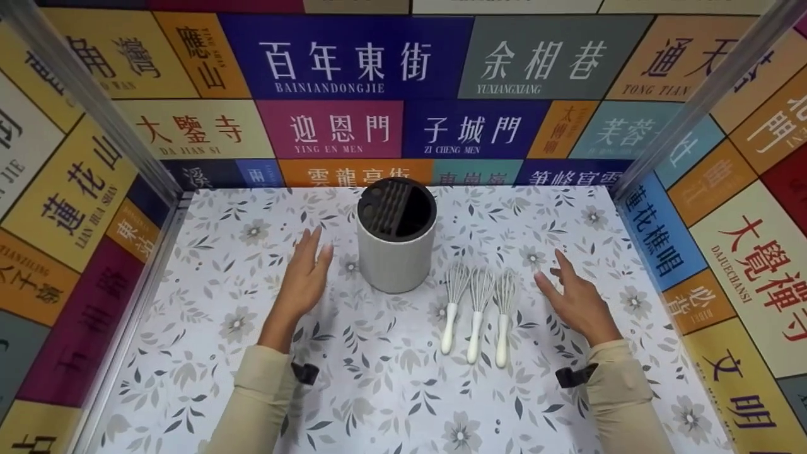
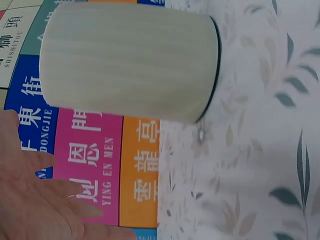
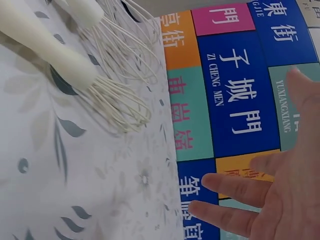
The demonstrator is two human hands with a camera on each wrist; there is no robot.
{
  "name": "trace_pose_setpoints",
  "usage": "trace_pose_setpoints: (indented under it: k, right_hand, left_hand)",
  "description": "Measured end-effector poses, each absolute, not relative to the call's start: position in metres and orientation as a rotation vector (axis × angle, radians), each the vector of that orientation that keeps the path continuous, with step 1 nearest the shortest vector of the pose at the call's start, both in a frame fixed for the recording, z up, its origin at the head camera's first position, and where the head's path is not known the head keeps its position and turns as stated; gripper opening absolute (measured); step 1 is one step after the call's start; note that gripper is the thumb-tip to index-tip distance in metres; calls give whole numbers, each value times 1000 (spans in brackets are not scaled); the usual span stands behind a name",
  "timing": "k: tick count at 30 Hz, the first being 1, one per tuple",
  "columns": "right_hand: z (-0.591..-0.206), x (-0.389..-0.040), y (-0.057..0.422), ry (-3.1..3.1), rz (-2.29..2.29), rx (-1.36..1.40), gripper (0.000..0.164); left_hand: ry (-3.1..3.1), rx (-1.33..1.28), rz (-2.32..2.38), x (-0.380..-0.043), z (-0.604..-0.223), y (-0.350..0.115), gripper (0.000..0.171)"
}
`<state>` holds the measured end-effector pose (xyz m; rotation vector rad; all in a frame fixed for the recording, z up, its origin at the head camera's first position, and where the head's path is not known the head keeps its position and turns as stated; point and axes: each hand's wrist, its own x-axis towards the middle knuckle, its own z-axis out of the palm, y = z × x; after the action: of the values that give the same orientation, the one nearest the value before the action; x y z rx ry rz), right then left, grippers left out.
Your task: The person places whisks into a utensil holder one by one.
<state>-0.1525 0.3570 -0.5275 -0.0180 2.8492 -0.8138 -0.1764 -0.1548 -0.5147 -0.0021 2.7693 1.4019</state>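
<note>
Standing upright toward the far middle of the floral-covered counter (image 1: 391, 366) is a white cylindrical utensil holder (image 1: 396, 265). Its black slotted top (image 1: 386, 205) has round holes at the left, slots in the middle and a wide opening at the right.

Three wire whisks lie side by side on the near right of the holder, heads pointing far and cream handles near: left whisk (image 1: 449, 328), middle whisk (image 1: 475, 337), right whisk (image 1: 502, 340). Whether their wires touch cannot be told.

The left hand (image 1: 302, 277) is left of the holder and apart from it, fingers extended, thumb set off from them. The right hand (image 1: 579, 302) is right of the whisks and apart from them, fingers spread wide.

Both arms wear tan sleeves (image 1: 258, 384) and black wrist straps (image 1: 305, 373). Coloured panels (image 1: 340, 129) with Chinese lettering line the left, far and right sides.
</note>
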Motion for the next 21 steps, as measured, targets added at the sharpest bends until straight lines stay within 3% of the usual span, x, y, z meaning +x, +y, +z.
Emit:
trace_pose_setpoints:
  k: [21]
  right_hand:
    - [-580,-128,333,2732,-1001,168,88]
  left_hand:
    - [2625,54,2010,-196,-505,-79,59]
